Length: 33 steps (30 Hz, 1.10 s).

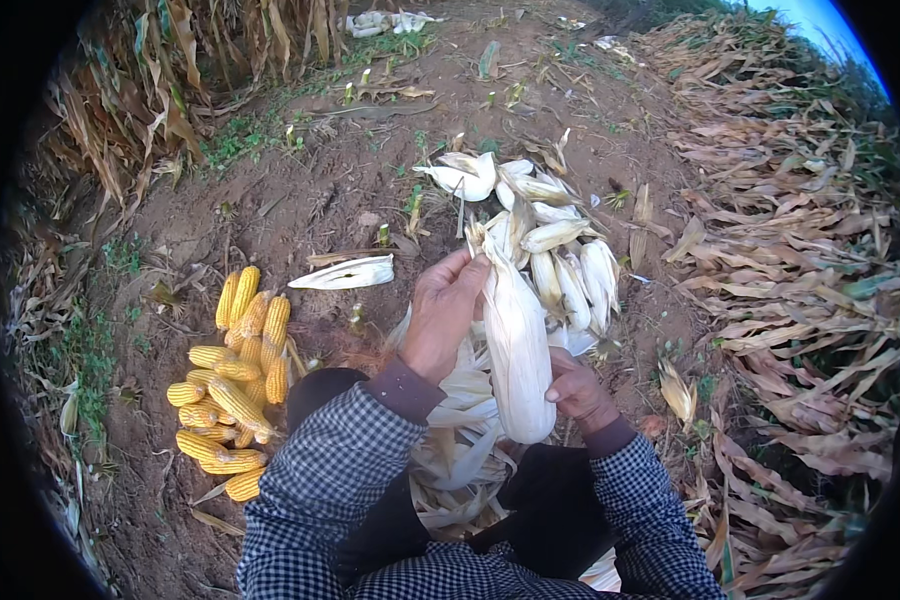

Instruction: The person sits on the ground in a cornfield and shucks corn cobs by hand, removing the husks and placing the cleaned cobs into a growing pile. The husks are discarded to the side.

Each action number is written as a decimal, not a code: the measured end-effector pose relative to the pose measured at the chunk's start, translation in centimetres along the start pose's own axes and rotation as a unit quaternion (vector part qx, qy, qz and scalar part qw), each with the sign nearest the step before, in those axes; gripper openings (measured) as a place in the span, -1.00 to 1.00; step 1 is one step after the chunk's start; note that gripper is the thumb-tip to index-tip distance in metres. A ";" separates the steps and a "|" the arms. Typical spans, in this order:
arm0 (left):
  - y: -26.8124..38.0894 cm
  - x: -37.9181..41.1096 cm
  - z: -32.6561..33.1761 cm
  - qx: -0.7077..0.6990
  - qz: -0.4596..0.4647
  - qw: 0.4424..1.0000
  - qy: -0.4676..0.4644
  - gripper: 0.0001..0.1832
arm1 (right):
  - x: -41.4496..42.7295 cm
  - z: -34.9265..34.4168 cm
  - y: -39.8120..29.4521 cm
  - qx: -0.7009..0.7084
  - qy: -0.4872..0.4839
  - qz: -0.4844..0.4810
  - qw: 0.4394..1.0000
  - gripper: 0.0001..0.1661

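An ear of corn in its pale husk (520, 360) is held upright between both hands, its pointed tip away from me and its rounded end towards my lap. My left hand (446, 315) pinches the husk near the tip. Around the lower right side of the ear, my right hand (579, 390) grips with its thumb across the husk. Just beyond it lies a heap of unhusked corn ears (559, 232). Loose stripped husks (457, 450) lie between my legs, under the held ear. Bare yellow corn cobs (240, 390) form a pile on the soil at my left.
An opened piece of husk (345, 273) lies on the soil ahead to the left. Cut stalk stubs (383, 234) stick up from the ground. Dry standing corn plants (195, 82) rise at the upper left; laid-down dry stalks (787, 277) line the right. A small husked-leaf bundle (677, 394) lies right of my hand.
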State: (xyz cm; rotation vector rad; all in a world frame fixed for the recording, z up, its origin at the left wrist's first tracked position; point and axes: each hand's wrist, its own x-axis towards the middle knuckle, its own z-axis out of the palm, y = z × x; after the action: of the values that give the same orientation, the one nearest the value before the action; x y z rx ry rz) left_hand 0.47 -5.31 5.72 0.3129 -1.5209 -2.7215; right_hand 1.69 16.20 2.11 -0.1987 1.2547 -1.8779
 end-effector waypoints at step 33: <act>-1.9 -0.5 -1.9 -0.034 -0.157 0.963 -0.216 -0.69 | -3.1 2.1 -1.6 -0.151 -0.078 0.066 0.983 0.04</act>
State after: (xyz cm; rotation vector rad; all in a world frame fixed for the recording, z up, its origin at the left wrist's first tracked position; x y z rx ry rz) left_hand 1.51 -5.81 3.27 -0.0581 -1.5743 -3.2522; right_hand 3.90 17.25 5.40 -0.4058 1.4034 -1.5247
